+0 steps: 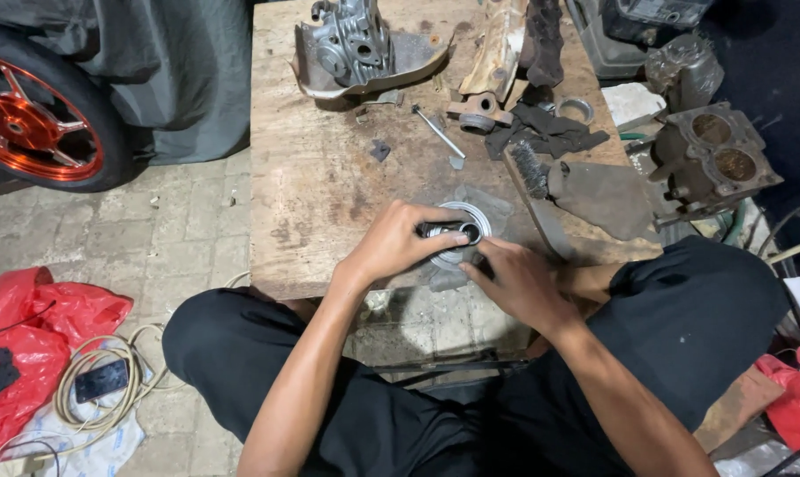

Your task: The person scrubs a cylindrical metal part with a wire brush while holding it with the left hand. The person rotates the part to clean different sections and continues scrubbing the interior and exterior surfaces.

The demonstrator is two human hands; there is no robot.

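A round grey metal part (467,215) with a raised rim lies on a low wooden board (329,185) in front of my knees. My left hand (391,243) reaches over its near left side, fingers closed on a small dark cylindrical piece (446,230) at the part's centre. My right hand (515,278) rests at the part's near right edge, fingertips touching its rim and holding it down.
At the board's far end lie an engine casing (356,44), a bolt (435,131), a metal ring (576,109), dark rags and a wire brush (530,168). A cylinder block (713,155) sits right. An orange wheel (29,119) stands left; red bags (29,336) and cable lie nearby.
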